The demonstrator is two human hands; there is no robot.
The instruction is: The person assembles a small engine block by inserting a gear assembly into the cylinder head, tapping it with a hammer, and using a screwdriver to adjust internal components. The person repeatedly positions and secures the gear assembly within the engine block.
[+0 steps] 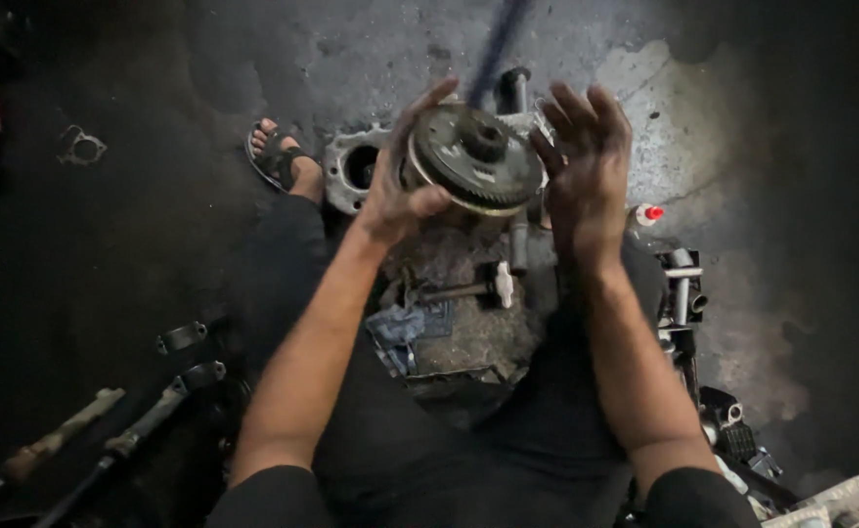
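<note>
Far to your left, two long-handled tools [107, 440] lie on the dark floor [87, 254], with a small metal clamp piece [183, 336] just above them and a flat gasket-like ring [81, 147] further up. Your sandalled foot [283, 156] rests beside a grey metal housing [356, 168] with a round bore in it.

Your left hand [400, 191] is clamped on the left rim of a round toothed gear assembly [476, 161], thumb curled under its lower edge and fingers reaching up behind it. The gear is held up in the air between both hands, above the housing and in front of your knees, its raised hub [485, 137] facing you and tilted slightly.

Below it, between your legs, a hammer-like tool [463, 289] lies on a gritty patch of floor near a crumpled bluish scrap [400, 328].

Your right hand [586, 161] stands open, fingers spread and upright, its palm against the right edge of the gear and not closed around it.

To your right a small white bottle with a red cap [648, 214] sits on the floor, and further right and lower down lie several metal engine parts [683, 293]
</note>
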